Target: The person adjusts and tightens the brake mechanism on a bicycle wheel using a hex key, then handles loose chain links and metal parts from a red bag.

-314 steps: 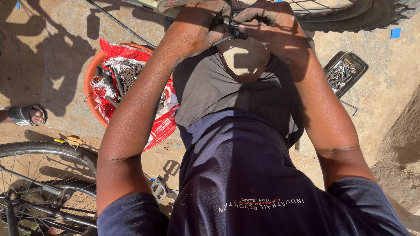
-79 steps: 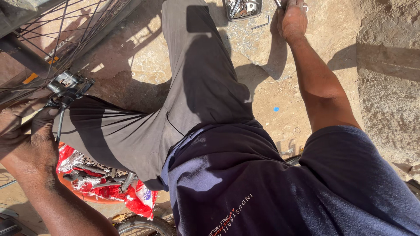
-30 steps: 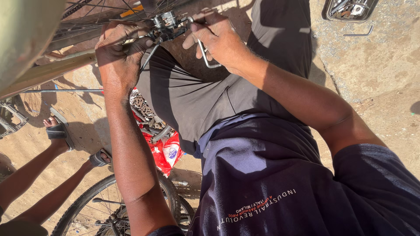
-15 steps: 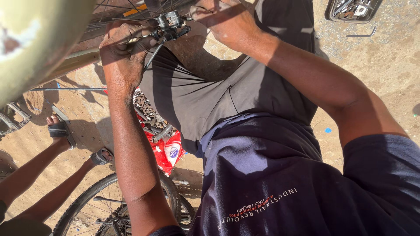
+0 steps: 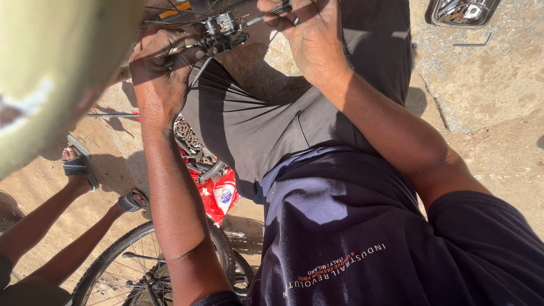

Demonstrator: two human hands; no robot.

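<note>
A bicycle wheel hub [image 5: 222,27] with spokes around it is at the top of the view, above my lap. My left hand [image 5: 160,67] grips the frame part beside the hub, fingers wrapped around it. My right hand [image 5: 306,35] is closed on a thin metal tool [image 5: 266,13] whose tip points at the hub. My grey trousers and dark shirt fill the middle of the view.
A red bag [image 5: 214,190] with chain and metal parts lies by my left leg. A bicycle wheel [image 5: 153,266] lies at the bottom left. Another person's sandalled feet [image 5: 79,165] rest at left. A tray of tools [image 5: 462,11] and a hex key [image 5: 475,43] are top right. A pale rounded object [image 5: 51,68] blocks the top left.
My right hand has risen toward the top edge with the tool. The pale object at top left has grown larger. My left hand has stayed at the hub.
</note>
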